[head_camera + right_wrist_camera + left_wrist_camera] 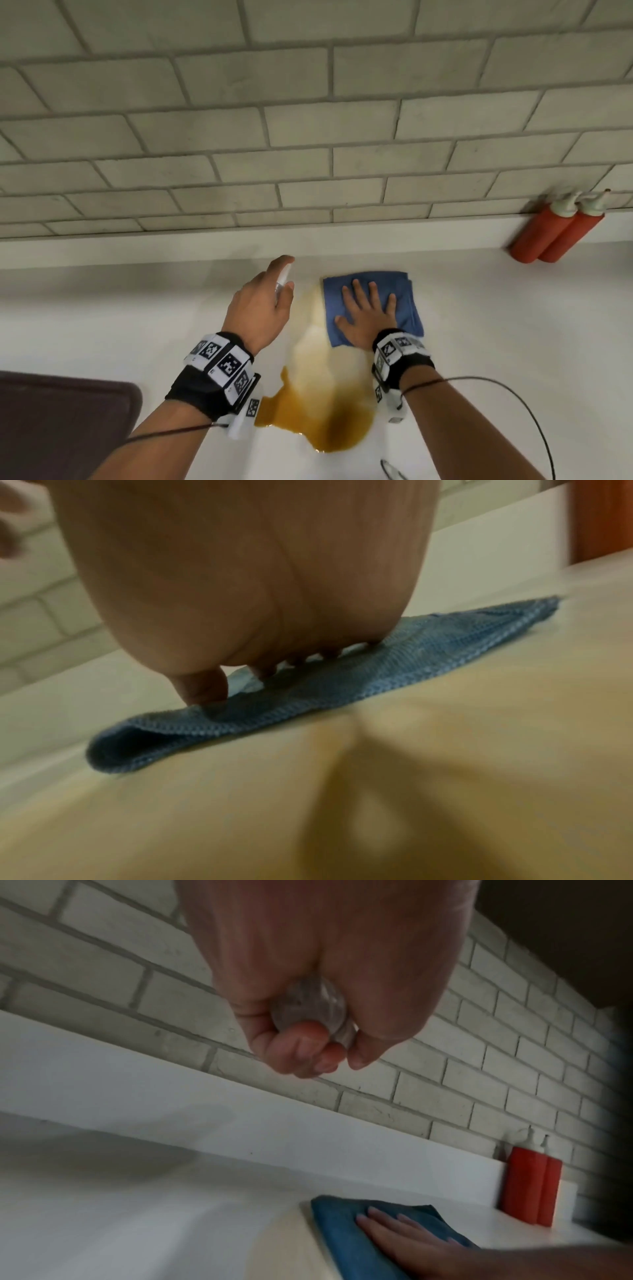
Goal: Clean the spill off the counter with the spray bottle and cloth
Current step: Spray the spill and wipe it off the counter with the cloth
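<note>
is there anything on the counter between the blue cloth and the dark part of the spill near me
Nothing visible stands in the way. The blue cloth, pressed flat under the right hand, sits at the far right edge of the spill. Only wet counter lies between it and the dark pool. The left hand holds the spray bottle off to the left.

No readable text anywhere

Just black-and-white square code markers on the wristbands [224, 363]; no words, brands or numbers legible on the red bottles [555, 233] either.
</note>
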